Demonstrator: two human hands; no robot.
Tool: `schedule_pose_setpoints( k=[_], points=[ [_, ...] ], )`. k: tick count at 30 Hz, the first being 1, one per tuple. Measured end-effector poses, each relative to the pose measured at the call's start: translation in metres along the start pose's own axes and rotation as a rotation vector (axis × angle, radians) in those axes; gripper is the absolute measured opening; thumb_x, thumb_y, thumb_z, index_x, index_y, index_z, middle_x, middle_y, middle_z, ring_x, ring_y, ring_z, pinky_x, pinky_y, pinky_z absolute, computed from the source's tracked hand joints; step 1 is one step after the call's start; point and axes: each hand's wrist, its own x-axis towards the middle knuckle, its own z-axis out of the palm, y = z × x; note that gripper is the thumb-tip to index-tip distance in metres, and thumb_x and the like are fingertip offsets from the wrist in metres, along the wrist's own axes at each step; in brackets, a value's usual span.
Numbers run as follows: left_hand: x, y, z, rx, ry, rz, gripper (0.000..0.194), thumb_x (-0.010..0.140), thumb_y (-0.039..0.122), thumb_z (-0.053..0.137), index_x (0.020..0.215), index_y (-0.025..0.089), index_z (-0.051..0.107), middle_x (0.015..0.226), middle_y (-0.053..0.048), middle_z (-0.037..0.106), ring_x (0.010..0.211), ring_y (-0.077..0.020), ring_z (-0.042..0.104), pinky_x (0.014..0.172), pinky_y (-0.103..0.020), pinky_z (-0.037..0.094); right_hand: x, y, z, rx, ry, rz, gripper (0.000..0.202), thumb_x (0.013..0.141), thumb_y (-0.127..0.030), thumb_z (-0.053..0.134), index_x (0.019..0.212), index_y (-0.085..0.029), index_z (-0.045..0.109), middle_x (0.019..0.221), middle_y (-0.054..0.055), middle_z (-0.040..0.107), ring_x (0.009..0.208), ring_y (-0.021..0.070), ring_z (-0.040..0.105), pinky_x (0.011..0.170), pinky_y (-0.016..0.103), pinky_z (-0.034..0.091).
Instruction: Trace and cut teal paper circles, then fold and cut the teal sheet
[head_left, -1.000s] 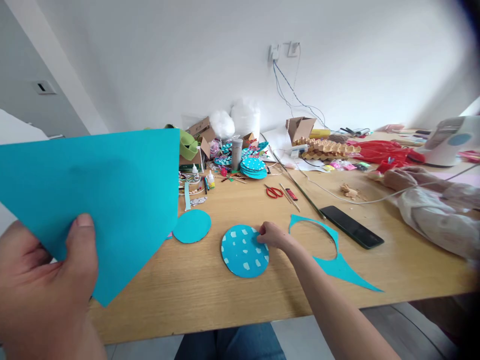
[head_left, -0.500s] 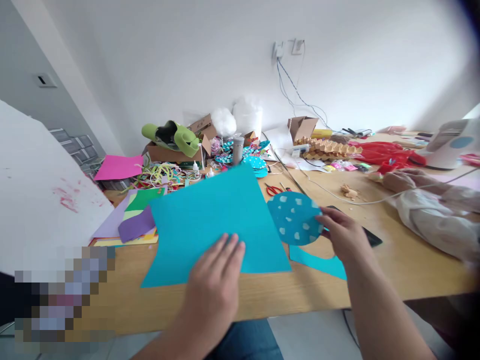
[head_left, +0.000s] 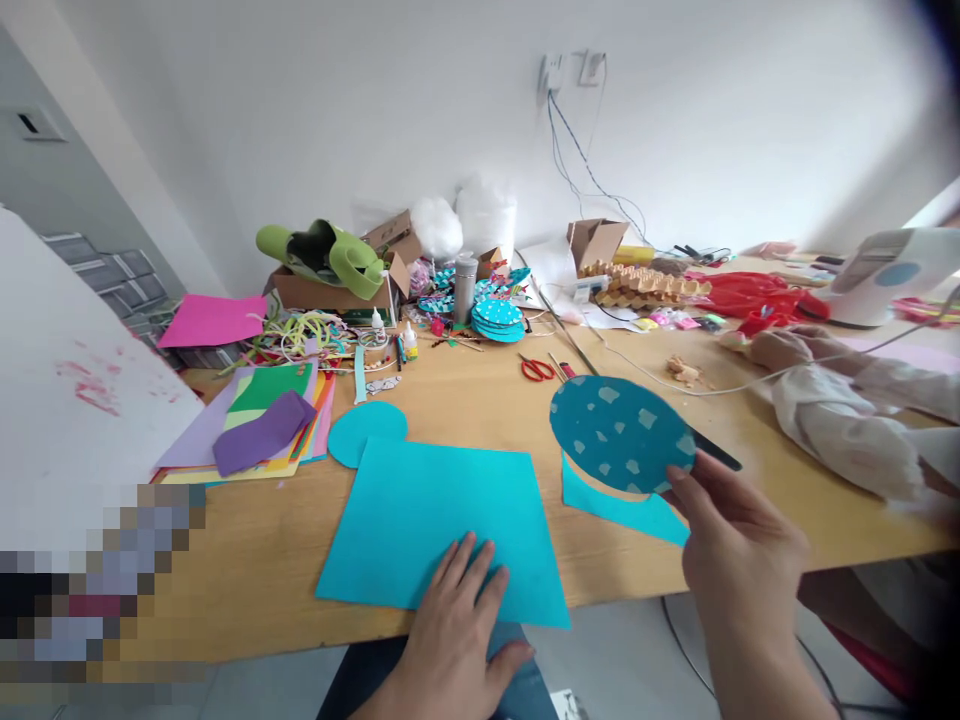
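One wooden counter (head_left: pixel 255 570) carries everything here. The largest loose piece on its near part is one blue sheet (head_left: pixel 442 510), its far left corner overlapping one plain blue disc (head_left: pixel 352 435) and its near right corner reaching past the counter's front edge. The left hand (head_left: pixel 465 630) rests palm down on this sheet, fingers a little apart, gripping nothing.

One spotted disc (head_left: pixel 619 430) is lifted off the counter, its right edge clamped between the thumb and fingers of the right hand (head_left: pixel 739 545). Below it lies one curved blue offcut (head_left: pixel 630 518), and beyond its right edge shows part of one black phone (head_left: pixel 716 450). Farther back are one grey flask (head_left: pixel 464 290), one pile of spotted discs (head_left: pixel 498 320) whose number I cannot tell, one pair of red scissors (head_left: pixel 537 369) and two small white bottles, one capped white (head_left: pixel 377 322), the other with a yellow label (head_left: pixel 409 342).

A second ago the left hand held the sheet up in the air and the spotted disc lay on the counter; half a second ago the sheet hid the plain blue disc, which now shows again.
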Motion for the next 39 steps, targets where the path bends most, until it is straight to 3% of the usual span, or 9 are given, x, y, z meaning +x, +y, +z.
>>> schedule_pose_setpoints(
  k=[3, 6, 9, 13, 16, 19, 24, 30, 39],
  points=[
    [0.002, -0.006, -0.011, -0.264, 0.063, -0.117, 0.046, 0.089, 0.045, 0.053, 0.13, 0.023, 0.057, 0.139, -0.008, 0.054, 0.133, -0.0312, 0.044, 0.102, -0.048, 0.048, -0.028, 0.001, 0.007, -0.042, -0.028, -0.155, 0.031, 0.074, -0.035, 0.075, 0.101, -0.02, 0.074, 0.095, 0.006, 0.072, 0.083, 0.0223, 0.068, 0.078, 0.038, 0.055],
    [0.014, -0.02, -0.026, -0.708, 0.176, -0.433, 0.041, 0.093, 0.044, 0.046, 0.124, 0.022, 0.062, 0.129, -0.011, 0.063, 0.121, -0.0272, 0.057, 0.101, -0.045, 0.048, -0.048, -0.001, 0.013, -0.019, -0.196, -0.417, 0.019, 0.081, -0.02, 0.068, 0.099, -0.024, 0.075, 0.101, 0.005, 0.07, 0.092, 0.022, 0.067, 0.081, 0.037, 0.054],
    [0.031, -0.036, -0.043, -1.201, 0.265, -0.676, 0.049, 0.091, 0.051, 0.045, 0.118, 0.016, 0.065, 0.119, -0.014, 0.068, 0.109, -0.0279, 0.064, 0.094, -0.045, 0.051, -0.06, -0.002, 0.016, 0.011, -0.43, -0.643, 0.035, 0.083, -0.004, 0.06, 0.107, -0.027, 0.072, 0.108, 0.006, 0.067, 0.102, 0.0235, 0.065, 0.089, 0.042, 0.052],
    [0.042, -0.044, -0.054, -1.446, 0.303, -0.756, 0.051, 0.083, 0.051, 0.06, 0.116, 0.013, 0.067, 0.113, -0.015, 0.07, 0.105, -0.0278, 0.065, 0.092, -0.043, 0.051, -0.07, 0.007, 0.015, 0.026, -0.635, -0.816, 0.054, 0.082, 0.007, 0.052, 0.121, -0.028, 0.065, 0.113, 0.008, 0.062, 0.113, 0.0275, 0.058, 0.096, 0.052, 0.048],
    [0.041, -0.043, -0.051, -1.405, 0.273, -0.757, 0.056, 0.077, 0.046, 0.069, 0.123, 0.015, 0.062, 0.114, -0.013, 0.07, 0.106, -0.0267, 0.064, 0.093, -0.041, 0.05, -0.077, 0.022, 0.012, -0.043, -0.733, -0.882, 0.058, 0.082, 0.008, 0.049, 0.125, -0.029, 0.062, 0.118, 0.009, 0.058, 0.121, 0.0304, 0.052, 0.098, 0.057, 0.045],
    [0.04, -0.047, -0.042, -1.307, 0.266, -0.738, 0.057, 0.073, 0.039, 0.073, 0.123, 0.015, 0.062, 0.12, -0.012, 0.068, 0.114, -0.0263, 0.061, 0.098, -0.039, 0.047, -0.08, 0.038, 0.007, -0.169, -0.72, -0.903, 0.053, 0.083, 0.004, 0.05, 0.119, -0.031, 0.066, 0.117, 0.01, 0.055, 0.12, 0.0313, 0.048, 0.098, 0.06, 0.041],
    [0.037, -0.059, -0.024, -1.024, 0.214, -0.635, 0.041, 0.078, 0.035, 0.064, 0.115, 0.017, 0.065, 0.118, -0.012, 0.069, 0.108, -0.0255, 0.064, 0.095, -0.042, 0.051, -0.081, 0.062, 0.001, -0.263, -0.693, -0.826, 0.052, 0.087, -0.001, 0.05, 0.124, -0.035, 0.063, 0.078, 0.002, 0.044, 0.076, 0.0177, 0.051, 0.066, 0.037, 0.048],
    [0.031, -0.063, -0.012, -0.468, 0.342, -0.479, 0.028, 0.081, 0.027, 0.06, 0.107, 0.025, 0.069, 0.112, -0.01, 0.069, 0.111, -0.026, 0.061, 0.094, -0.046, 0.051, -0.081, 0.077, -0.001, -0.219, -0.821, -0.748, 0.055, 0.089, -0.001, 0.046, 0.13, -0.035, 0.057, 0.081, 0.002, 0.043, 0.075, 0.0164, 0.052, 0.061, 0.032, 0.045],
    [0.028, -0.059, -0.008, -0.385, 0.357, -0.444, 0.027, 0.082, 0.023, 0.058, 0.108, 0.024, 0.068, 0.113, -0.01, 0.068, 0.113, -0.0266, 0.059, 0.094, -0.048, 0.052, -0.079, 0.073, 0.0, -0.174, -0.806, -0.668, 0.047, 0.091, -0.005, 0.047, 0.123, -0.034, 0.064, 0.08, 0.002, 0.045, 0.073, 0.0152, 0.056, 0.058, 0.029, 0.048]
  ],
)
